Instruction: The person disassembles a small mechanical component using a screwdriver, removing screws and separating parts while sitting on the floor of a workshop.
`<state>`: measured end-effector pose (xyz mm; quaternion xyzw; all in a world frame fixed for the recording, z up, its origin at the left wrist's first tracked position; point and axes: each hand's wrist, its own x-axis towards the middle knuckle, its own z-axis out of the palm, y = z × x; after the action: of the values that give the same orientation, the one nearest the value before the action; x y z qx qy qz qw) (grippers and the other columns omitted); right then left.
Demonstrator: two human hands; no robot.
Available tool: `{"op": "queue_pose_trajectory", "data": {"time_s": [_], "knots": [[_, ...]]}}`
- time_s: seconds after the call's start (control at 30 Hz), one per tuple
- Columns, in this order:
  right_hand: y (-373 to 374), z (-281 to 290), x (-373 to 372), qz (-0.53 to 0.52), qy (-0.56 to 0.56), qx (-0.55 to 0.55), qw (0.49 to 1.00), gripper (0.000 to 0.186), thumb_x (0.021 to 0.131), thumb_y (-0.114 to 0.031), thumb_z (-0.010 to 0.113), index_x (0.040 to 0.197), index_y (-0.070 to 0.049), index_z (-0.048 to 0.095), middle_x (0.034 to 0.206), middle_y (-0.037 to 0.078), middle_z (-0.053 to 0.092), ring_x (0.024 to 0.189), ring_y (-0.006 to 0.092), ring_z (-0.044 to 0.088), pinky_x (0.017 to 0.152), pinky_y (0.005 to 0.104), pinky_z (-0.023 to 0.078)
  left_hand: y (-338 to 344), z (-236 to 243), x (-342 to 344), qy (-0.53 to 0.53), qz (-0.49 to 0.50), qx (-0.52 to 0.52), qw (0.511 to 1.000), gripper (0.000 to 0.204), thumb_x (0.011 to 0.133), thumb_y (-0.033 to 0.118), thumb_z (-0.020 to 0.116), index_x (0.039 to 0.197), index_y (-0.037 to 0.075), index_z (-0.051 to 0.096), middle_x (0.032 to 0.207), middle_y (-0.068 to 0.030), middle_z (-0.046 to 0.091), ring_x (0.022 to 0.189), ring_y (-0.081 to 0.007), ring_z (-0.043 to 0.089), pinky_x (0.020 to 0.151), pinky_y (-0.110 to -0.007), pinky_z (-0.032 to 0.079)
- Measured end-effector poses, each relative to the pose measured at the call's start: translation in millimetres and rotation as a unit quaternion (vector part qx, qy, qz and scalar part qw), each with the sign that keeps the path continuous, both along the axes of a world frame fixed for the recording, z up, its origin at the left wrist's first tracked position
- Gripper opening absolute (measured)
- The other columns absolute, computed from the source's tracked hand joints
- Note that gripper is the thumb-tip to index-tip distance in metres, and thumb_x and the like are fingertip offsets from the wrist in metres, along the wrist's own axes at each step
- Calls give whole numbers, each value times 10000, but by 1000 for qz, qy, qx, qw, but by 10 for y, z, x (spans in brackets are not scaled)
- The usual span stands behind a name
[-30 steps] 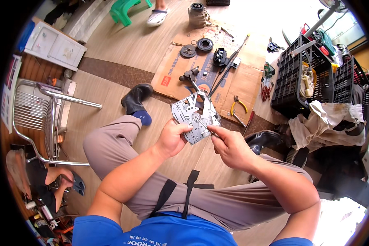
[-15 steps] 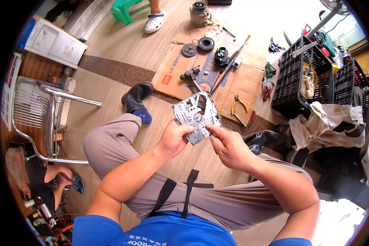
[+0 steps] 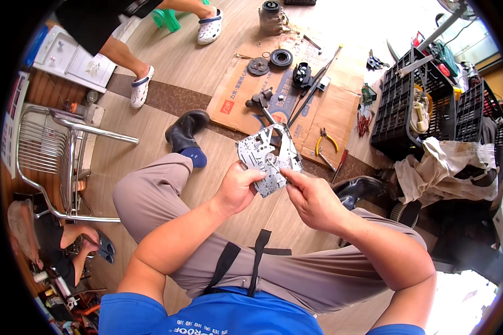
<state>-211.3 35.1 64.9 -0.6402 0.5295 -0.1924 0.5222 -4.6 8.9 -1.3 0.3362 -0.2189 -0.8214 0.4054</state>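
While the left hand (image 3: 236,188) grips the perforated metal plate (image 3: 283,159), held up at the near edge of the cardboard sheet (image 3: 342,111), the right hand (image 3: 314,202) pinches a slim rod (image 3: 274,166) over it; red and blue printing (image 3: 227,107) marks the cardboard, white lettering (image 3: 200,326) the blue shirt (image 3: 246,312)

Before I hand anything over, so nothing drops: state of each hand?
Left hand: closed, holding the grey metal plate.
Right hand: closed, pinching a slim metal rod over the plate.
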Motion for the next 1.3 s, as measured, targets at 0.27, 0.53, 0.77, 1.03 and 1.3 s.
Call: {"op": "queue_pose_trajectory", "data": {"time_s": [0.27,0.53,0.77,1.03,1.3], "knots": [[10,1,15,6,29,2,1000,371,963,-101,493,1315,12,534,896,276,642,832,412,652,757,399,515,8,32,-20,-12,14,3,1000,390,864,-64,491,1247,-33,556,1169,-116,662,1057,-212,654,947,-350,517],[102,-138,43,74,148,-71,984,455,947,-129,497,1393,-37,473,841,243,636,764,433,623,682,506,487,23,-4,-27,-56,8,-7,998,378,854,-72,503,1222,-26,575,1148,-102,667,1037,-194,653,933,-325,509],[51,-29,14,181,261,-109,942,575,871,-119,543,1436,-85,443,834,152,657,752,335,671,640,466,528,11,-23,50,-84,-19,-21,996,363,837,-58,525,1191,-22,599,1127,-97,676,1020,-181,653,926,-318,505],[-22,107,-119,251,401,-268,839,553,876,-133,556,1419,-228,516,789,60,552,660,196,617,523,340,478,-36,-56,160,-100,-96,-5,990,391,820,-63,533,1206,-42,597,1131,-116,681,1049,-204,655,934,-333,508],[-116,105,-190,160,343,-311,872,383,901,-134,561,1282,-132,598,754,64,586,682,226,651,547,360,504,-94,45,73,-17,-53,38,998,461,825,-83,492,1284,-58,524,1220,-171,640,1098,-273,648,987,-397,510]]}}
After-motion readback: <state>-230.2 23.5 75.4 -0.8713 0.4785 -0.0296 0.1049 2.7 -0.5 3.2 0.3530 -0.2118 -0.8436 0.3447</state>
